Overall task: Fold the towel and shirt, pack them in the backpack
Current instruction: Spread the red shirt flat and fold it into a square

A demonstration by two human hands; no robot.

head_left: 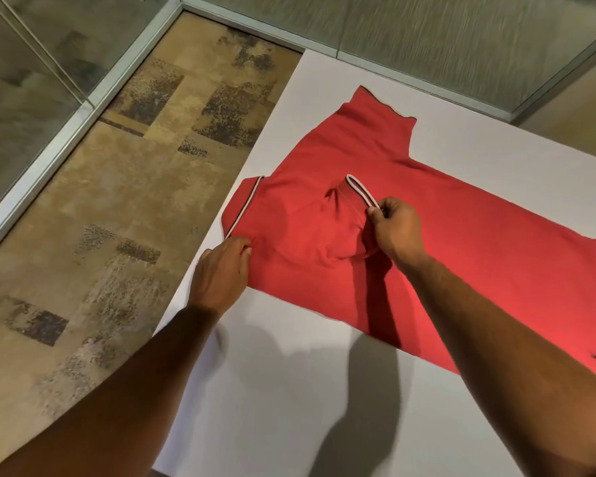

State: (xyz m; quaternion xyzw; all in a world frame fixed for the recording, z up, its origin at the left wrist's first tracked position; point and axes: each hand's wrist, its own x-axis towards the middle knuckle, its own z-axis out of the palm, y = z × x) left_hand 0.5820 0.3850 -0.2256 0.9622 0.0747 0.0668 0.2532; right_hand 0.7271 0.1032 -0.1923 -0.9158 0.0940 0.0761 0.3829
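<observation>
Red polo shirt (427, 235) spread flat on white table (272, 390), partly unfolded. Patterned brown carpet (117, 201) out past left hand (221, 270), glass wall panels (49, 63) beyond that. Left hand at shirt's near left corner, fingers curled into cloth just below striped collar edge (245, 208), pinching fabric there. Between both hands, sleeve folded over onto shirt body. Right hand (396, 228) over shirt's middle, thumb and fingertips nipping end of folded sleeve's white-trimmed cuff (362, 189). Beyond right hand, other sleeve (375, 122) lying flat; off to its right, hem reaching picture's edge.
</observation>
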